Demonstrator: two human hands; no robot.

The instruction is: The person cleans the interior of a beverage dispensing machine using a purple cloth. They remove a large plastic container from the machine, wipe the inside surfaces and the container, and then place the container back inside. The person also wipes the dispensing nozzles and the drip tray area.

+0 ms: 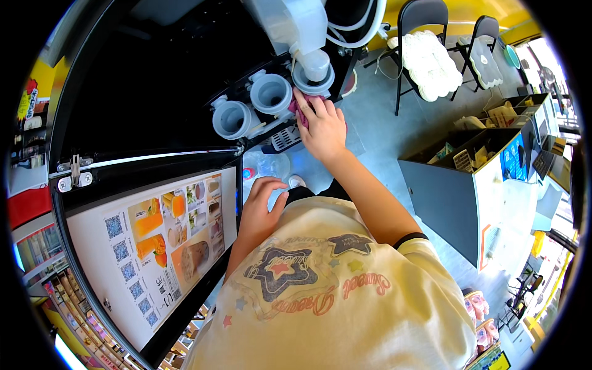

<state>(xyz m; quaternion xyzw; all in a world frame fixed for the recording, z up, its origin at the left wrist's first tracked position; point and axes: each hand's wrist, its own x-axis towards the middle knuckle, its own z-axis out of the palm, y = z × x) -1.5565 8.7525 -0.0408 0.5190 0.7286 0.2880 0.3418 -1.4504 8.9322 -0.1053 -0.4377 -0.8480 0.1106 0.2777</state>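
Note:
My right hand (322, 131) reaches up to a row of grey plastic mixing cups inside a black drinks machine. Bunched under its fingers is a maroon cloth (305, 121), pressed just below the rightmost cup (329, 83). A translucent white spout (315, 64) hangs into that cup. The middle cup (270, 94) and the left cup (231, 121) stand with open tops, a dark hole at the bottom of each. Lower down, my left hand (262, 202) holds nothing, fingers loosely curled and apart, near the edge of the open machine door (152, 259).
Below the cups juts a slotted drip tray (285, 138). A clear plastic bottle (268, 165) is on the floor by my feet. White hoses (358, 41) loop at the top. To the right stand folding chairs (423, 23) and a grey counter (441, 199) holding several items.

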